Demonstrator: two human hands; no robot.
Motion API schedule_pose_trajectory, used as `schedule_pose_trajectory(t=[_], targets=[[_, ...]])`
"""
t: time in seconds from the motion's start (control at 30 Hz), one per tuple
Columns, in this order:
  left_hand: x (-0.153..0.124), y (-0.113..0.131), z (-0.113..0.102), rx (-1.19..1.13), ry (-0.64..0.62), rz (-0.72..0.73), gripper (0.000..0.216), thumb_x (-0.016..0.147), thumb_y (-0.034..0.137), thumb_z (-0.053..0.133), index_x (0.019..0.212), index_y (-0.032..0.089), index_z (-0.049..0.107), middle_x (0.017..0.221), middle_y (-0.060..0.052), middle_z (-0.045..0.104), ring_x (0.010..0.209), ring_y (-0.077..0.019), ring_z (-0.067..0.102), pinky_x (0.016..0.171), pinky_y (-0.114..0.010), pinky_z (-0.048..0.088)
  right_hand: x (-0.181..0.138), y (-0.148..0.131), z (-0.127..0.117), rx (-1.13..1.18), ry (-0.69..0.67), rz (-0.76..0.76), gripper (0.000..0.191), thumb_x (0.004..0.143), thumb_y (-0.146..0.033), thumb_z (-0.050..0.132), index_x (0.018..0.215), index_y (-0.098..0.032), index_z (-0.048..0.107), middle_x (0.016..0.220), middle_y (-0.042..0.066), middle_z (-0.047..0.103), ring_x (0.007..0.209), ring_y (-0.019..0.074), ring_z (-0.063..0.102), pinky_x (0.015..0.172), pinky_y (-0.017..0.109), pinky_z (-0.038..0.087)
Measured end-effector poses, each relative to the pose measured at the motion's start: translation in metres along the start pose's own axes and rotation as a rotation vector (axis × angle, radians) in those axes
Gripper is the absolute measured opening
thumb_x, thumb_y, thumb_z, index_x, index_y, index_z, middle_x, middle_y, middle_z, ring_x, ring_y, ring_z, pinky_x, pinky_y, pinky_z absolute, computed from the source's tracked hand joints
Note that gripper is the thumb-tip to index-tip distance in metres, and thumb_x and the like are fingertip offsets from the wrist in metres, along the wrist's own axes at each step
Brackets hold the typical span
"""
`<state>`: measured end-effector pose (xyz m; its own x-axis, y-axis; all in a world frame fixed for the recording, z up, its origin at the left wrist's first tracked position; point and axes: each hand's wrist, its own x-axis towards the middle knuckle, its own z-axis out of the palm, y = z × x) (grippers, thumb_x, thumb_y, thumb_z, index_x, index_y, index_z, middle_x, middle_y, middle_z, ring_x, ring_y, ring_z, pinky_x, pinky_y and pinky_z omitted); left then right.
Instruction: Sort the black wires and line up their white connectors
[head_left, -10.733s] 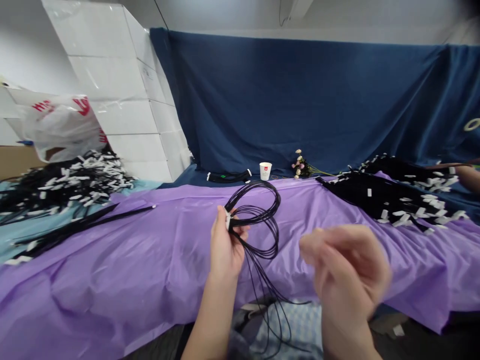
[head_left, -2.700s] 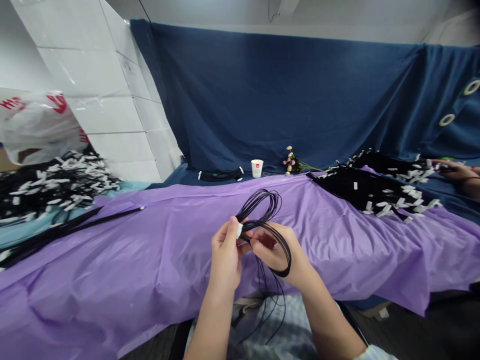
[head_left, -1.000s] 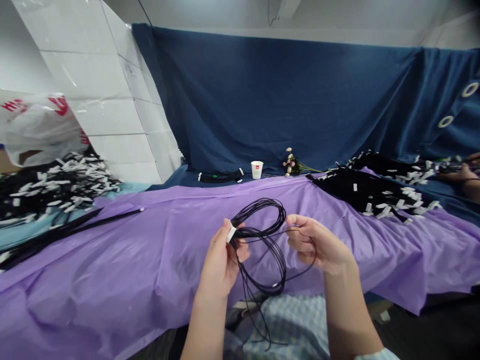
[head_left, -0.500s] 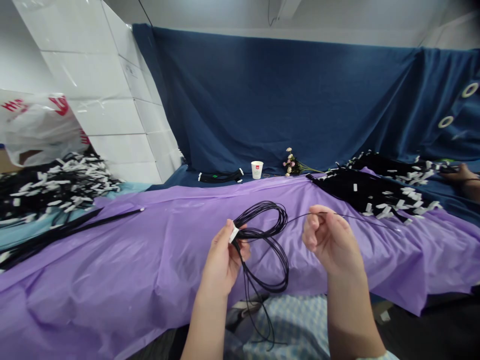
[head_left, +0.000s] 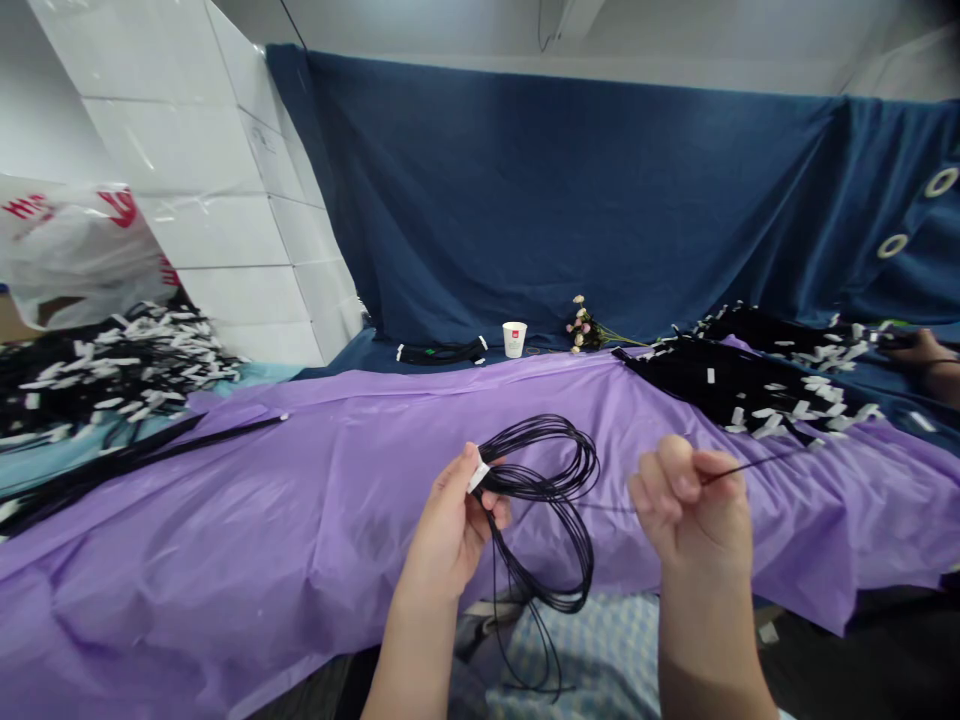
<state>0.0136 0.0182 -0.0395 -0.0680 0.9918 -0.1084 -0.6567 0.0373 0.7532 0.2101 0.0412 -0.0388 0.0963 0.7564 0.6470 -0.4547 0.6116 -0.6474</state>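
My left hand is closed on a bundle of thin black cords at its white tag. The cords loop out to the right and hang down over the table's front edge. My right hand is closed in a pinch on a single black cord that runs out to the right over the purple sheet. Both hands hover just above the sheet, about a hand's width apart.
Heaps of black cords with white tags lie at the left and right. A paper cup, a small flower sprig and a black bundle sit at the back. Another person's hand shows at far right.
My right hand has pinched one cord out of the bundle and drawn it rightward and down. The left hand with the loops has shifted slightly right and lower.
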Motion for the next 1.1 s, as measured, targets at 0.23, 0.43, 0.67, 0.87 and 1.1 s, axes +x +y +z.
schedule_pose_trajectory(t=[0.23,0.43,0.67,0.87,1.1], targets=[[-0.002,-0.002,-0.001,0.05,-0.067,0.043,0.045,0.063,0.053,0.082,0.067,0.012,0.065,0.044,0.005,0.046,0.039,-0.0087,0.048,0.036,-0.019,0.038,-0.008,-0.008,0.019,-0.447,-0.139,-0.152,0.009,0.08,-0.015,0.072,0.078,-0.023,0.073,0.063,0.001,0.06,0.056,0.0125,0.051,0.048,0.026,0.036],[-0.007,-0.003,0.001,0.067,-0.074,0.091,0.049,0.065,0.051,0.081,0.053,0.016,0.049,0.042,0.005,0.044,0.036,-0.0077,0.045,0.035,-0.018,0.034,-0.009,-0.007,0.025,-0.737,-0.245,-0.159,0.011,0.083,-0.015,0.067,0.073,-0.019,0.064,0.062,-0.001,0.056,0.052,0.0094,0.044,0.046,0.024,0.031],[-0.006,-0.005,0.002,0.065,-0.039,0.097,0.05,0.066,0.05,0.081,0.052,0.016,0.046,0.042,0.006,0.04,0.035,-0.0054,0.04,0.036,-0.017,0.03,-0.011,-0.007,0.028,-0.785,-0.26,-0.154,0.01,0.081,-0.014,0.067,0.072,-0.018,0.065,0.061,-0.002,0.054,0.052,0.008,0.042,0.047,0.023,0.031],[-0.006,-0.006,0.003,0.065,-0.044,0.104,0.053,0.066,0.052,0.08,0.052,0.015,0.044,0.042,0.007,0.038,0.035,-0.0047,0.038,0.036,-0.016,0.028,-0.01,-0.008,0.029,-0.781,-0.263,-0.159,0.011,0.081,-0.012,0.066,0.072,-0.018,0.065,0.061,-0.002,0.054,0.052,0.0079,0.042,0.047,0.022,0.03],[-0.006,-0.007,0.002,0.07,-0.042,0.116,0.054,0.066,0.053,0.08,0.052,0.015,0.044,0.042,0.007,0.038,0.035,-0.0039,0.037,0.036,-0.015,0.028,-0.009,-0.01,0.033,-0.805,-0.26,-0.151,0.012,0.084,-0.014,0.065,0.072,-0.018,0.065,0.06,-0.003,0.051,0.052,0.0078,0.041,0.049,0.022,0.031]])
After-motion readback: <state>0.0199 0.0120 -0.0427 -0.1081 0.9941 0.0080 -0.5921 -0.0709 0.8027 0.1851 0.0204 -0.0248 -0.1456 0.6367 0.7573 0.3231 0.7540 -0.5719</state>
